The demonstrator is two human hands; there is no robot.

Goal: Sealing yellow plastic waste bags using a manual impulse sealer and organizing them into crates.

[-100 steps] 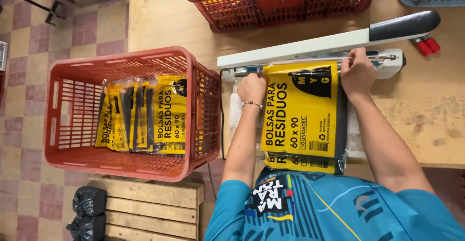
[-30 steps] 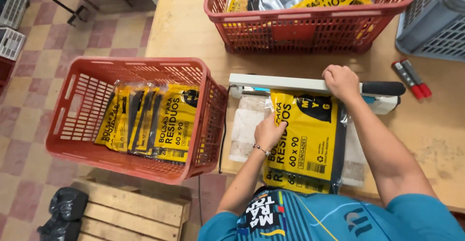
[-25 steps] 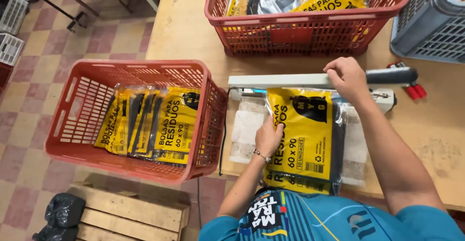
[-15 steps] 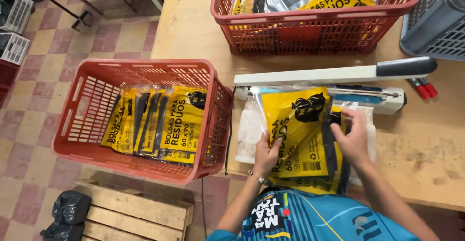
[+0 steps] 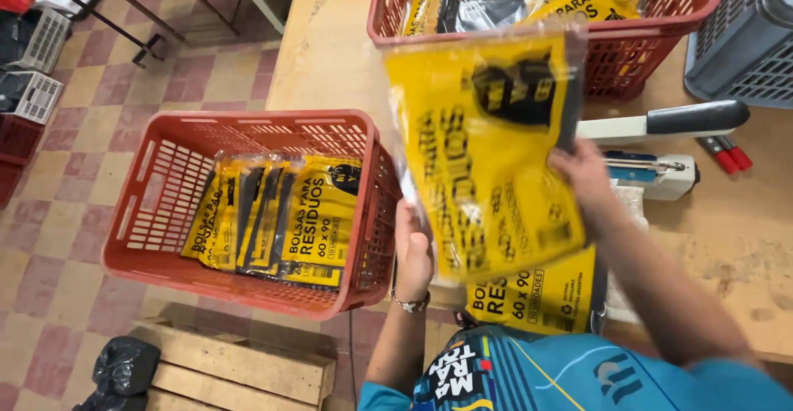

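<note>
Both hands, left hand (image 5: pixel 413 250) and right hand (image 5: pixel 582 181), grip a blurred yellow-and-black plastic packet (image 5: pixel 487 151), lifted and tilted.

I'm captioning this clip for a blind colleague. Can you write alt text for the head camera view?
Seen from above, a person lifts a flat yellow plastic packet in both hands, left hand at its lower edge, right hand at its side. A red plastic crate on the left holds similar packets; a white heat sealer with a black handle sits on the wooden table.
</note>
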